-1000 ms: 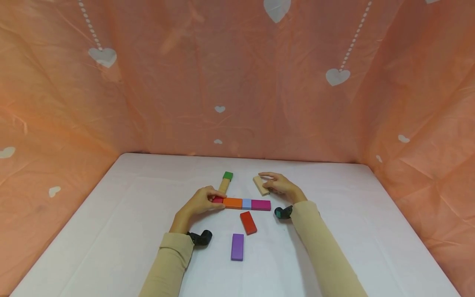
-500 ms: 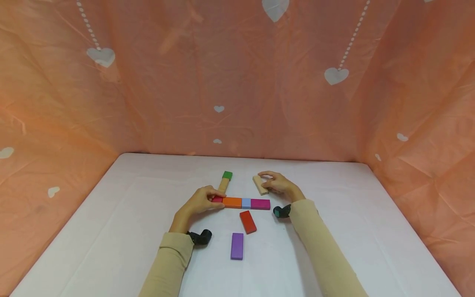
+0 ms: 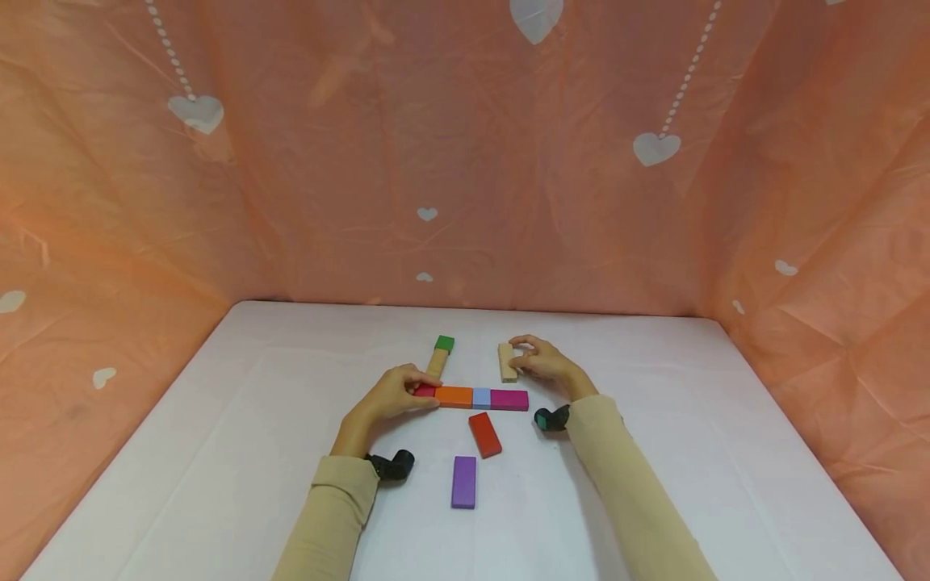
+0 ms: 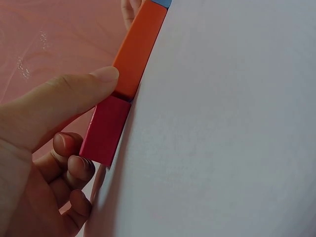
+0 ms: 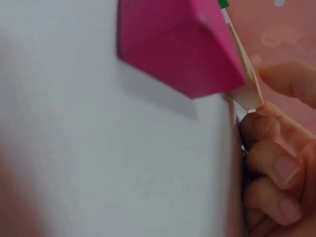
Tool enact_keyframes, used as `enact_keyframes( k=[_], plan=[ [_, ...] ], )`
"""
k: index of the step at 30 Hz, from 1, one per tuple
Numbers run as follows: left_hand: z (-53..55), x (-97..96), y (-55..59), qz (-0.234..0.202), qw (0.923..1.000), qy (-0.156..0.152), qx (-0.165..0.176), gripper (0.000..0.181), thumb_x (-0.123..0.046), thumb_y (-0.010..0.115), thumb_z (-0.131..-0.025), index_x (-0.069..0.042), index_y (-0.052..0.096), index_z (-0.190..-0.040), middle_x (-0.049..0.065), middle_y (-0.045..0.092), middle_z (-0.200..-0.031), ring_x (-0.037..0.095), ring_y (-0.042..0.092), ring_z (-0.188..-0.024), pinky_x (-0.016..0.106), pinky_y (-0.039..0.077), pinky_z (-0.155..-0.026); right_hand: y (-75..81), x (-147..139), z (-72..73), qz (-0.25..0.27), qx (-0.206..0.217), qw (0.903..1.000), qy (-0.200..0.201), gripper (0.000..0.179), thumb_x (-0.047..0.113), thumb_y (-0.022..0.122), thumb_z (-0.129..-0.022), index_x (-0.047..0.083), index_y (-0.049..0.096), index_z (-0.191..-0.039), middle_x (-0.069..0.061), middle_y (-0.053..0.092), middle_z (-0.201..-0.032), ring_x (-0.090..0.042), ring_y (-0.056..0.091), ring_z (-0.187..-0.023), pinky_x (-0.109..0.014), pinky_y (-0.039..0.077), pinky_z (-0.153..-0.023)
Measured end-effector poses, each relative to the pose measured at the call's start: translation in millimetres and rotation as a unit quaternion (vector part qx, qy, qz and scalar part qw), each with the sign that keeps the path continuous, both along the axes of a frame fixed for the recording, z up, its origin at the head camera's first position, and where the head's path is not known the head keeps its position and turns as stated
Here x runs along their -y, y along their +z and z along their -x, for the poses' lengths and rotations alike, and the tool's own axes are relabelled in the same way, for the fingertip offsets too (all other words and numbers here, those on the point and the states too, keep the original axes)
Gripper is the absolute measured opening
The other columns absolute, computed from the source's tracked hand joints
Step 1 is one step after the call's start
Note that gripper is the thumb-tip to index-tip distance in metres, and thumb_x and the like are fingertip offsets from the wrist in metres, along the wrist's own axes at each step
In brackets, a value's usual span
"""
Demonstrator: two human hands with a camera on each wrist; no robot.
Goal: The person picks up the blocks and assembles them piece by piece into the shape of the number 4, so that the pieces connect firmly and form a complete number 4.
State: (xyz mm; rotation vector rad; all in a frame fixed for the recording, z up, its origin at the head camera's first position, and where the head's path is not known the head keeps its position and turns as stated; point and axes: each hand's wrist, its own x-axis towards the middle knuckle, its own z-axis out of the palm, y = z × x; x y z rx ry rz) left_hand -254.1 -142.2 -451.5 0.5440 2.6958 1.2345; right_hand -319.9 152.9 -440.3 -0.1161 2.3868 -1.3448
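My left hand (image 3: 391, 394) pinches the crimson wooden block (image 4: 105, 131) at the left end of a flat row. In the left wrist view its thumb (image 4: 94, 84) lies over the seam with the orange block (image 3: 454, 397), other fingers curled behind. A light blue block (image 3: 482, 398) and a magenta block (image 3: 510, 400) continue that row to the right. Beyond the row, my right hand (image 3: 546, 361) holds a plain wooden block (image 3: 505, 367) between thumb and index finger. The magenta block partly hides that wooden block in the right wrist view.
Behind the left hand, another plain block (image 3: 437, 363) leads away to a green block (image 3: 446, 344). A red block (image 3: 485, 436) and a purple block (image 3: 464, 482) lie nearer on the white tablecloth (image 3: 240, 411). An orange curtain (image 3: 465, 161) surrounds the table.
My right hand has turned the plain wooden block from a slant to nearly straight away from me. My left hand stays put at the crimson block.
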Motion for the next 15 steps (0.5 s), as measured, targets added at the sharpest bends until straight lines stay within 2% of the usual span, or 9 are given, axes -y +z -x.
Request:
enact_keyframes(
  k=[4, 11, 15],
  plan=[
    [-0.4, 0.5, 0.5, -0.001, 1.0000, 0.001, -0.003, 0.029, -0.016, 0.077, -0.080, -0.007, 0.074, -0.107, 0.011, 0.061, -0.091, 0.016, 0.045, -0.083, 0.022, 0.036, -0.070, 1.0, -0.5, -1.7, -0.006, -0.003, 1.0000, 0.002, 0.049, 0.015, 0.060, -0.090, 0.009, 0.047, -0.137, -0.003, 0.051, -0.091, -0.012, 0.046, -0.075, -0.020, 0.039, -0.065],
    [-1.0, 0.4, 1.0, -0.006, 1.0000, 0.003, 0.005, 0.029, -0.016, 0.077, -0.080, -0.008, 0.074, -0.107, 0.011, 0.060, -0.092, 0.017, 0.046, -0.084, 0.023, 0.037, -0.071, 2.6, 0.4, -1.6, -0.010, -0.014, 0.9998, 0.009, 0.051, 0.014, 0.061, -0.089, 0.005, 0.046, -0.137, 0.003, 0.045, -0.071, -0.010, 0.042, -0.064, -0.021, 0.035, -0.061],
    [-0.8, 0.5, 1.1, -0.006, 1.0000, -0.001, 0.000, 0.029, -0.016, 0.077, -0.080, -0.008, 0.074, -0.107, 0.011, 0.061, -0.091, 0.016, 0.045, -0.083, 0.023, 0.036, -0.071, 2.8, 0.9, -1.3, -0.019, -0.021, 0.9995, 0.014, 0.051, 0.013, 0.061, -0.089, 0.004, 0.046, -0.137, 0.003, 0.044, -0.071, -0.010, 0.041, -0.063, -0.021, 0.035, -0.061]
  ],
)
